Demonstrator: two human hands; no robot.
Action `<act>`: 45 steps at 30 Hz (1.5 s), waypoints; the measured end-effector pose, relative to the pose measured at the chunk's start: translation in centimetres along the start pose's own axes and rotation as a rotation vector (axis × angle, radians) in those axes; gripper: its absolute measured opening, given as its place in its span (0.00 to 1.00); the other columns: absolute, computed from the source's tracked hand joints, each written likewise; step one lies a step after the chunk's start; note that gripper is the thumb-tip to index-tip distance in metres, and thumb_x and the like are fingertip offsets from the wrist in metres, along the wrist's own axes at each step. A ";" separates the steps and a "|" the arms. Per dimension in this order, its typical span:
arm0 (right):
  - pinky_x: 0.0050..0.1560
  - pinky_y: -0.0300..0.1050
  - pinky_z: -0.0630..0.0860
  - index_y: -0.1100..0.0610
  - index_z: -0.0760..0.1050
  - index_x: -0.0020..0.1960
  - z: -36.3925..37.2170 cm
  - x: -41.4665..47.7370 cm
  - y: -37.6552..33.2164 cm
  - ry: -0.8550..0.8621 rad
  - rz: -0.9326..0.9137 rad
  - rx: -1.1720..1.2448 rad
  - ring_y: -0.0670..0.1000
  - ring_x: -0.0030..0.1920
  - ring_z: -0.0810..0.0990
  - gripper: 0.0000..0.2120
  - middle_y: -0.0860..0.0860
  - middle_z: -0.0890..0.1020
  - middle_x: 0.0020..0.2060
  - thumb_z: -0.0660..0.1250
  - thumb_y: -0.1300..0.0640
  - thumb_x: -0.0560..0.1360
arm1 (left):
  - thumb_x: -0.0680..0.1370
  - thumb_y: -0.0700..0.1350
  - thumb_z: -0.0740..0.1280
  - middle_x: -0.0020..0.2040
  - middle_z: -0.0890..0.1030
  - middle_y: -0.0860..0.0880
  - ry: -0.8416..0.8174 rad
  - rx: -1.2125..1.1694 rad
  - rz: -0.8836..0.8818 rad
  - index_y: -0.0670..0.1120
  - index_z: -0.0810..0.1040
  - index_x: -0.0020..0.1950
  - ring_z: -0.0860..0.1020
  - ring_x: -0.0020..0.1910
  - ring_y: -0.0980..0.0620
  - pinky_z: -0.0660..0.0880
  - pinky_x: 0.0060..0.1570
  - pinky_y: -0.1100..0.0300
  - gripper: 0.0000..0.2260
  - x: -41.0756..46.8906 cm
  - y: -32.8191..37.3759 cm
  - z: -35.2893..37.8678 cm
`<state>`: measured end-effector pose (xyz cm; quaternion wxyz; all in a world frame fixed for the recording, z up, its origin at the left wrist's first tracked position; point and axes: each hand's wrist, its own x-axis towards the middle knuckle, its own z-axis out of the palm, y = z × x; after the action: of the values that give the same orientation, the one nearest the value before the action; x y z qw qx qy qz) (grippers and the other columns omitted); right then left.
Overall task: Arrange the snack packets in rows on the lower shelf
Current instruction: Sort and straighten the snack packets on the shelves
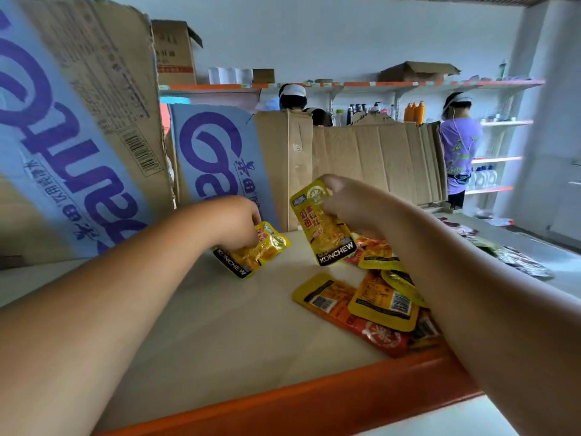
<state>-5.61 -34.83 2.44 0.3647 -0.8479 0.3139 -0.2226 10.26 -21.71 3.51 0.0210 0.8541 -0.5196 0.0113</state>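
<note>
Two packets: right hand [352, 202] fingers pinch the raised packet [323, 229], left hand [234, 220] fingers grip the lower packet [254, 258].

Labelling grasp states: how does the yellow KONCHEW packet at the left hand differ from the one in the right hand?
The left yellow foil packet lies slanted, low at the beige shelf; the right yellow foil packet hangs upright, lifted clear. The left hand covers its packet's top; the right hand pinches only the upper part. Both show black KONCHEW bands.
</note>
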 end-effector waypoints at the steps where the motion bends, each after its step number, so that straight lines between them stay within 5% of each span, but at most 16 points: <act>1: 0.51 0.60 0.83 0.51 0.72 0.64 0.0 0.0 0.1 0.013 0.005 -0.070 0.60 0.48 0.84 0.18 0.59 0.82 0.50 0.60 0.65 0.77 | 0.79 0.46 0.67 0.52 0.81 0.49 -0.039 0.014 -0.009 0.52 0.81 0.63 0.82 0.47 0.47 0.73 0.34 0.60 0.13 -0.1 0.0 0.0; 6: 0.42 0.50 0.79 0.43 0.70 0.69 -0.2 0.5 0.2 0.041 -0.007 -0.285 0.58 0.47 0.82 0.25 0.57 0.81 0.51 0.65 0.64 0.78 | 0.81 0.48 0.64 0.55 0.82 0.47 -0.097 0.032 -0.005 0.50 0.81 0.62 0.82 0.36 0.49 0.76 0.32 0.60 0.12 -0.4 0.3 0.2; 9: 0.42 0.48 0.78 0.41 0.72 0.67 -0.1 0.4 0.1 -0.022 -0.022 -0.392 0.54 0.47 0.81 0.23 0.55 0.79 0.58 0.63 0.64 0.79 | 0.80 0.58 0.66 0.57 0.82 0.47 -0.122 0.054 0.014 0.51 0.82 0.61 0.83 0.49 0.46 0.82 0.47 0.55 0.15 -0.3 0.6 0.4; 12: 0.46 0.45 0.72 0.43 0.69 0.72 0.4 -0.3 -0.5 -0.153 -0.013 -0.639 0.51 0.53 0.78 0.22 0.52 0.76 0.65 0.66 0.51 0.79 | 0.74 0.64 0.72 0.61 0.80 0.49 -0.127 0.089 0.042 0.53 0.80 0.64 0.80 0.56 0.48 0.81 0.56 0.52 0.23 -0.4 0.6 0.5; 15: 0.51 0.46 0.70 0.44 0.70 0.71 1.0 -0.8 -1.1 -0.253 -0.006 -0.808 0.50 0.55 0.74 0.30 0.48 0.75 0.66 0.73 0.38 0.72 | 0.74 0.62 0.74 0.62 0.79 0.50 -0.128 0.095 0.052 0.54 0.79 0.66 0.80 0.55 0.49 0.80 0.50 0.56 0.24 -0.5 0.6 0.3; 20: 0.40 0.44 0.71 0.45 0.73 0.66 1.5 -0.4 -1.2 -0.223 -0.046 -0.840 0.48 0.47 0.76 0.27 0.43 0.73 0.46 0.77 0.45 0.70 | 0.75 0.60 0.75 0.58 0.80 0.50 -0.125 0.095 0.061 0.53 0.80 0.63 0.80 0.52 0.49 0.80 0.47 0.56 0.20 -0.1 0.5 0.4; 25: 0.47 0.46 0.71 0.49 0.73 0.65 2.3 -0.8 -1.7 -0.244 -0.029 -0.908 0.51 0.53 0.75 0.29 0.45 0.74 0.51 0.73 0.35 0.70 | 0.74 0.61 0.74 0.57 0.82 0.49 -0.113 0.119 0.072 0.53 0.82 0.61 0.81 0.49 0.48 0.78 0.44 0.57 0.20 -0.1 0.4 0.5; 30: 0.37 0.43 0.71 0.53 0.76 0.62 3.8 -0.1 -2.9 -0.267 -0.058 -1.006 0.50 0.43 0.78 0.19 0.49 0.81 0.47 0.71 0.46 0.75 | 0.76 0.59 0.74 0.59 0.81 0.48 -0.107 0.136 0.072 0.50 0.80 0.64 0.79 0.40 0.50 0.74 0.34 0.61 0.21 -0.9 0.8 0.3; 36: 0.40 0.43 0.71 0.51 0.77 0.57 3.0 -0.9 -3.5 -0.145 -0.105 -0.895 0.50 0.47 0.79 0.16 0.49 0.80 0.51 0.74 0.45 0.73 | 0.72 0.59 0.76 0.57 0.81 0.49 -0.076 -0.022 0.068 0.53 0.82 0.59 0.83 0.45 0.46 0.81 0.42 0.56 0.19 -2.6 -1.6 -0.3; 41: 0.51 0.47 0.78 0.47 0.75 0.53 3.9 -2.5 -6.3 -0.001 -0.181 -0.699 0.53 0.50 0.79 0.14 0.50 0.81 0.52 0.75 0.45 0.72 | 0.74 0.54 0.75 0.54 0.82 0.50 0.137 -0.146 0.111 0.53 0.82 0.59 0.80 0.51 0.49 0.80 0.52 0.55 0.16 -6.3 -5.9 -1.9; 45: 0.46 0.46 0.78 0.49 0.77 0.53 7.1 -4.4 -8.6 0.128 -0.260 -0.524 0.55 0.47 0.81 0.13 0.51 0.82 0.52 0.75 0.45 0.72 | 0.72 0.54 0.76 0.54 0.81 0.53 0.221 -0.275 0.120 0.58 0.79 0.60 0.80 0.50 0.52 0.81 0.52 0.52 0.17 -9.9 -10.1 -2.2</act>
<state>-1.21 -23.68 3.80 0.0812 -0.9306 0.2716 -0.2318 14.71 -8.14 5.03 0.1938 0.8042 -0.5607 0.0352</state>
